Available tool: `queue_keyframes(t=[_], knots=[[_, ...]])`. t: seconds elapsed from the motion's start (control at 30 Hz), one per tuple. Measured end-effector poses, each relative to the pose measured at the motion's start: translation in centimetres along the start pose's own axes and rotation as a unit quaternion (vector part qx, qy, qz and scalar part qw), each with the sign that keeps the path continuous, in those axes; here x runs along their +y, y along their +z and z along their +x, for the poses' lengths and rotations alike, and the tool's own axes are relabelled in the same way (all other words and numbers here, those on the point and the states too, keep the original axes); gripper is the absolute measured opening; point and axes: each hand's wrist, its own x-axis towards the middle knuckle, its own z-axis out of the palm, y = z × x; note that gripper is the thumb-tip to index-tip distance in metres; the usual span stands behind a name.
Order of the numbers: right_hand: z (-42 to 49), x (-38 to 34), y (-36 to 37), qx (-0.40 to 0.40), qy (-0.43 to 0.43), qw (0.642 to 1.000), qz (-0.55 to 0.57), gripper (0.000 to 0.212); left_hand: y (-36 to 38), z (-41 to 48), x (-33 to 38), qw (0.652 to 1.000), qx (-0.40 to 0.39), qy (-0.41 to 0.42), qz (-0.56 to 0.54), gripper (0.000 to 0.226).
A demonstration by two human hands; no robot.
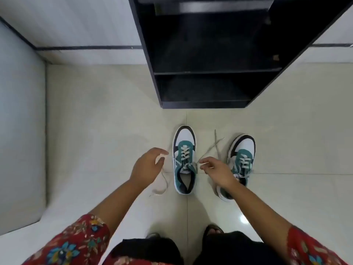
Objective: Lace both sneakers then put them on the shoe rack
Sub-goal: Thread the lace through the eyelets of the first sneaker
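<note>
Two teal, white and black sneakers stand on the tiled floor, toes pointing at the rack. The left sneaker (184, 159) has its white lace threaded through the eyelets, both ends pulled out sideways. My left hand (148, 166) is shut on the left lace end (160, 188), whose tail trails on the floor. My right hand (215, 172) pinches the right lace end (212, 148), which runs up and away to the right. The right sneaker (241, 161) is laced and partly hidden behind my right wrist. The black shoe rack (206, 73) stands open just beyond.
White wall (76, 22) with a dark skirting strip runs behind the rack. A pale panel (21, 131) closes off the left side. My feet (213, 229) and dark trousers show at the bottom edge. Cream floor tiles (105, 115) lie left of the sneakers.
</note>
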Motion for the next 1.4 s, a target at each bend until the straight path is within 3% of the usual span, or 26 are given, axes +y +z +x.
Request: queue_keyframes(t=[0.13, 0.27, 0.37, 0.43, 0.53, 0.6, 0.67, 0.73, 0.8, 0.87, 0.93, 1.0, 1.07, 1.13, 1.2, 1.4], knots=[[3.7, 1.8, 1.6, 0.026, -0.112, 0.986, -0.118, 0.026, 3.4, 3.0, -3.1, 0.985, -0.027, 0.107, 0.132, 0.029], [5.5, 3.3, 3.2, 0.067, -0.201, 0.952, -0.221, 0.024, 6.2, 4.1, -4.3, 0.980, -0.026, 0.140, 0.138, 0.028], [5.7, 3.7, 3.3, 0.114, -0.233, 0.944, -0.205, 0.011, 7.7, 4.1, -4.9, 0.972, -0.018, 0.172, 0.161, 0.018], [5.3, 3.7, 3.4, 0.102, -0.211, 0.959, -0.158, 0.010, 8.0, 3.8, -5.4, 0.968, -0.013, 0.184, 0.173, 0.020], [4.9, 3.3, 2.9, 0.023, -0.169, 0.982, -0.080, 0.020, 7.8, 3.3, -5.4, 0.974, -0.030, 0.158, 0.159, 0.027], [5.0, 3.0, 1.9, -0.027, -0.153, 0.984, -0.090, 0.027, 8.0, 2.9, -5.5, 0.978, -0.062, 0.134, 0.146, 0.031], [4.6, 2.3, 0.2, -0.056, -0.145, 0.969, -0.191, 0.034, 7.8, 2.7, -5.6, 0.987, -0.115, 0.086, 0.074, 0.025], [3.9, 1.4, -1.7, -0.009, -0.151, 0.932, -0.330, 0.038, 7.0, 2.8, -5.2, 0.984, -0.171, 0.013, -0.050, 0.016], [3.1, 0.8, -3.5, 0.087, -0.150, 0.904, -0.391, 0.037, 6.1, 3.3, -5.0, 0.990, -0.138, 0.015, -0.006, 0.022], [2.8, 0.9, -4.2, 0.136, -0.148, 0.907, -0.371, 0.032, 5.0, 4.0, -5.5, 0.989, -0.075, 0.000, 0.129, 0.028], [2.9, 1.3, -4.0, 0.098, -0.098, 0.906, -0.399, 0.033, 4.5, 4.5, -6.6, 0.960, -0.079, -0.047, 0.263, 0.032], [3.3, 2.2, -2.8, 0.031, -0.055, 0.864, -0.500, 0.044, 4.9, 4.5, -6.9, 0.937, -0.115, -0.041, 0.327, 0.038], [3.5, 2.4, -1.0, 0.034, -0.108, 0.854, -0.508, 0.052, 5.8, 4.0, -5.8, 0.968, -0.088, 0.032, 0.235, 0.039], [3.6, 2.1, 1.4, 0.076, -0.199, 0.882, -0.420, 0.048, 6.9, 3.3, -4.1, 0.988, -0.048, 0.077, 0.125, 0.036], [3.7, 1.9, 3.6, 0.107, -0.248, 0.887, -0.375, 0.037, 8.1, 2.8, -3.3, 0.987, -0.016, 0.097, 0.125, 0.030], [3.9, 2.4, 4.2, 0.152, -0.242, 0.898, -0.334, 0.021, 8.5, 2.9, -3.9, 0.976, 0.046, 0.141, 0.162, 0.019]])
